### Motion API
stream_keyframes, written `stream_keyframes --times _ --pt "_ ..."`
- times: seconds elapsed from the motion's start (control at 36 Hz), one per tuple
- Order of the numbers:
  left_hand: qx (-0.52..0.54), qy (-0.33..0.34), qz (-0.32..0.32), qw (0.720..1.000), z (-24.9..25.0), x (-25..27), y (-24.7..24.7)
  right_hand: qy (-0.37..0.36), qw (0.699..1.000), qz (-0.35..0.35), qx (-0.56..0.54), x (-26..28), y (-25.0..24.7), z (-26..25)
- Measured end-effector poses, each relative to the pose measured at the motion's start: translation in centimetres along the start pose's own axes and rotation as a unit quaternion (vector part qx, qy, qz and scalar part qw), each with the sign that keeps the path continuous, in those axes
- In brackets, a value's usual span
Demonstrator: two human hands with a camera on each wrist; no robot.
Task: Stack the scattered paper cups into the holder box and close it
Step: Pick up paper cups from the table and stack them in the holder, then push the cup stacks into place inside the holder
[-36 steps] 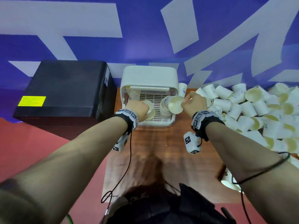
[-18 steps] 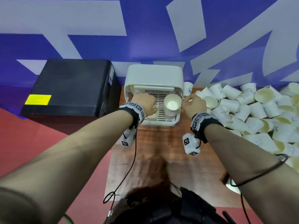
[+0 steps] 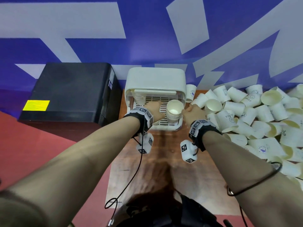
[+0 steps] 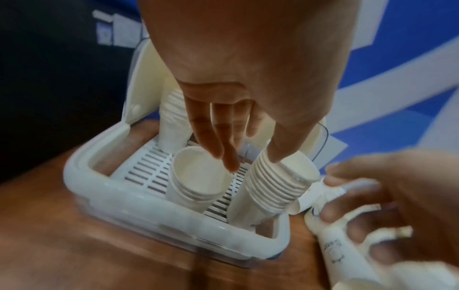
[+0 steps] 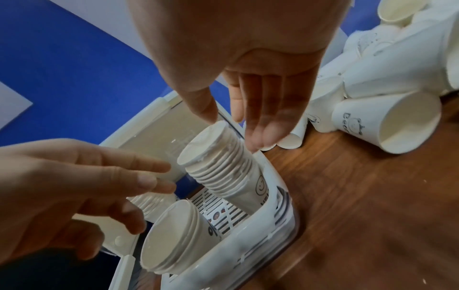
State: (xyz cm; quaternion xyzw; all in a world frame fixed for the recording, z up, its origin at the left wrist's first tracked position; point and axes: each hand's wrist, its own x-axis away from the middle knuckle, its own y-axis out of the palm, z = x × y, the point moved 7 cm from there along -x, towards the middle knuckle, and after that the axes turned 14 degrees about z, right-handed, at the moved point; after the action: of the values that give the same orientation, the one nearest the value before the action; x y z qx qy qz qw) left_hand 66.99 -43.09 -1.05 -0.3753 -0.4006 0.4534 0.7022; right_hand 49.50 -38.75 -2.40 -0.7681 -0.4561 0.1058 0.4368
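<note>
The white holder box (image 3: 179, 126) (image 4: 149, 212) (image 5: 250, 247) stands on the table with its lid (image 3: 155, 77) raised. Inside are a tall cup stack (image 3: 174, 112) (image 4: 273, 186) (image 5: 223, 172) at the right, a short stack (image 4: 198, 176) (image 5: 171, 239) in front and a third stack (image 3: 139, 97) (image 4: 171, 121) at the back left. My left hand (image 3: 154, 110) (image 4: 248, 159) hovers over the short stack with straight fingers, holding nothing. My right hand (image 3: 193, 112) (image 5: 233, 129) is beside the tall stack's top, fingers extended and empty. Loose paper cups (image 3: 246, 112) (image 5: 385, 125) are piled at the right.
A black box (image 3: 70, 90) stands directly left of the holder. The wooden table (image 3: 147, 169) is narrow, with red floor to its left. The blue and white wall is just behind the holder. Several cups lie against the holder's right wall.
The cup my right hand held now sits on the tall stack, and that hand has let go. My left hand has released its cup and straightened its fingers over the box.
</note>
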Motion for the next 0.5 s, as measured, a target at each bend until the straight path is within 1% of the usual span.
stream_keyframes --times 0.06,0.11,0.17,0.22,0.31,0.39,0.5 --pt "0.062 -0.048 -0.006 0.997 -0.3 0.1 0.4 0.045 0.997 -0.037 -0.042 0.4 1.2 0.9" --pt "0.126 -0.080 -0.015 0.989 -0.3 0.3 0.9 0.074 0.992 -0.065 -0.081 0.9 2.2 1.4" --pt "0.179 -0.099 -0.021 0.979 -0.2 0.6 1.3 0.083 0.989 -0.076 -0.095 1.5 2.5 1.5" --pt "0.201 -0.097 -0.024 0.974 -0.1 0.7 1.6 0.089 0.988 -0.085 -0.095 1.7 3.0 1.8" --pt "0.237 -0.100 -0.033 0.966 0.0 1.0 2.2 0.077 0.991 -0.089 -0.068 1.8 3.4 1.9" --pt "0.272 -0.103 -0.038 0.956 0.1 1.2 2.6 0.043 0.995 -0.091 -0.029 1.5 3.8 1.7" --pt "0.306 -0.112 -0.043 0.944 0.1 1.4 3.0 0.032 0.996 -0.074 -0.029 1.2 4.5 1.9"
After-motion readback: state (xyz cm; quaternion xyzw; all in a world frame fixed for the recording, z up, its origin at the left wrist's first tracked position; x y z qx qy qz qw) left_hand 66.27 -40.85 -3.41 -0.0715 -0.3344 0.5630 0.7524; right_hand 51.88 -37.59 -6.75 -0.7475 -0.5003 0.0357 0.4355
